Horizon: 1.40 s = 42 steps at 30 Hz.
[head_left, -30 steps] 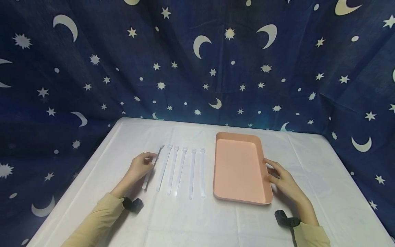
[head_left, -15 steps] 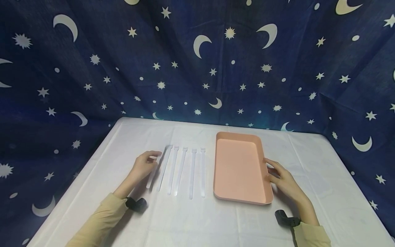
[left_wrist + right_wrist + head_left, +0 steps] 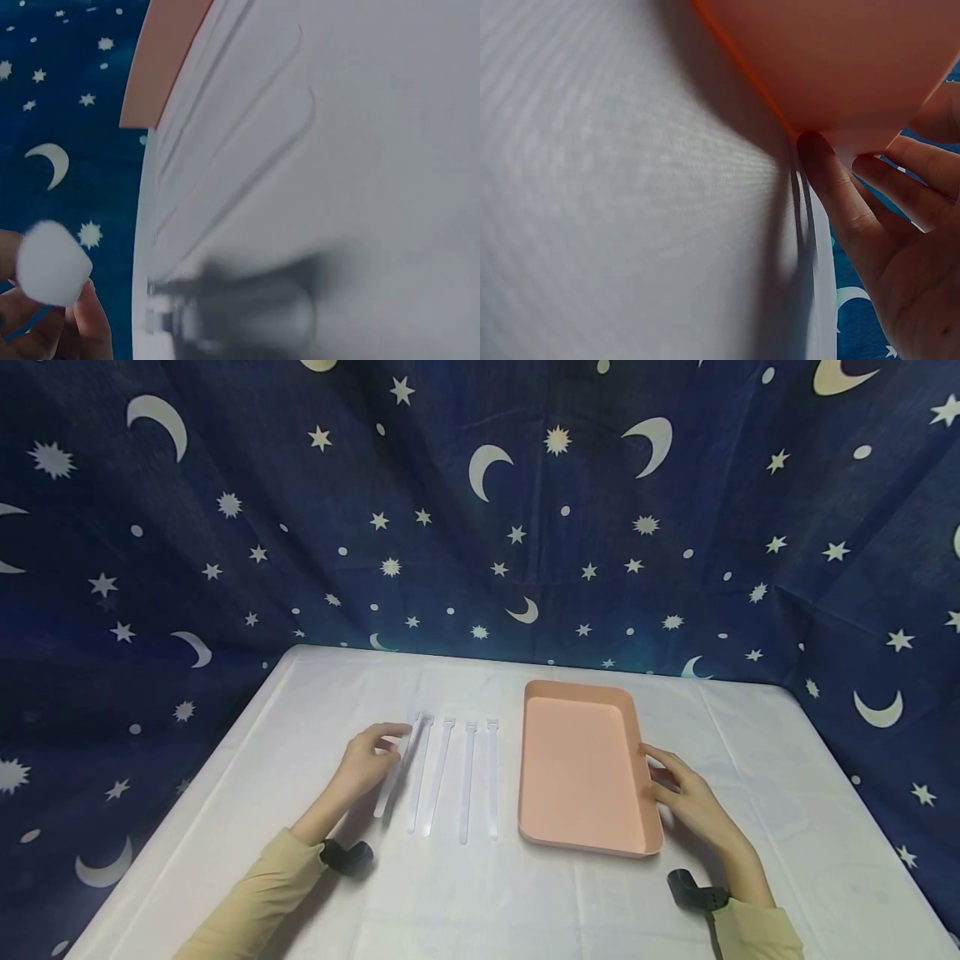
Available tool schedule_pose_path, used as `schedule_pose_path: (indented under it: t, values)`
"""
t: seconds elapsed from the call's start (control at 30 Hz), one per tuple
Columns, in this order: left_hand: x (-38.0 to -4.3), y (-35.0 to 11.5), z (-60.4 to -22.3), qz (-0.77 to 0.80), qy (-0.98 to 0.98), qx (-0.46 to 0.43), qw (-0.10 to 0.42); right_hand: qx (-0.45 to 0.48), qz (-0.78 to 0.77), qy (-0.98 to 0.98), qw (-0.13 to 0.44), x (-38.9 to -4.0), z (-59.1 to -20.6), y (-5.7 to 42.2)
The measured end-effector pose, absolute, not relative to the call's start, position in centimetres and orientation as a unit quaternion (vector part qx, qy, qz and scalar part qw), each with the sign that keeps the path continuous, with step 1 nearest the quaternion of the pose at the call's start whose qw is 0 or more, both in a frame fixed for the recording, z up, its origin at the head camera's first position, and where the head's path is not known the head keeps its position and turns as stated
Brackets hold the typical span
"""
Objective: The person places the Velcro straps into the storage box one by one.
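Strip [image 3: 387, 793] pinched in left hand [image 3: 363, 765] could snag neighbouring strip [image 3: 419, 777] if swung low; right hand [image 3: 694, 803], spread, touches tray [image 3: 577, 768].

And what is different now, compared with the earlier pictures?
The left hand has moved rightward, toward the tray, carrying one white strip. Nothing was newly gripped or let go. The tray, the right hand touching it, and four other strips stayed put.

Curtained-off tabletop workspace, starry blue backdrop [image 3: 435, 547], white tablecloth [image 3: 465, 902]

White strips [image 3: 467, 783] beside peach tray [image 3: 585, 768]
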<state>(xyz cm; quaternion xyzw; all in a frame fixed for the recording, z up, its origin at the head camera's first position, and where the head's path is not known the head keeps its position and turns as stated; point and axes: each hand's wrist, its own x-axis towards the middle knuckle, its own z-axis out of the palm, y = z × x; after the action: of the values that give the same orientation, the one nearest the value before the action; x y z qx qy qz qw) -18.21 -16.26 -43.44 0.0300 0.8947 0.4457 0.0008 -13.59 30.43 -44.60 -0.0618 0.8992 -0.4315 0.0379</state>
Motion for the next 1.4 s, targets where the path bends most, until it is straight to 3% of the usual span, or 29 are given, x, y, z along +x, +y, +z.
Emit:
schedule_pose_path:
  t: [1.4]
  values:
    - [-17.4, -5.4, -42.7, 0.545, 0.826, 0.142, 0.028, -0.068, -0.436, 0.897, 0.036, -13.6, -44.8, 30.6]
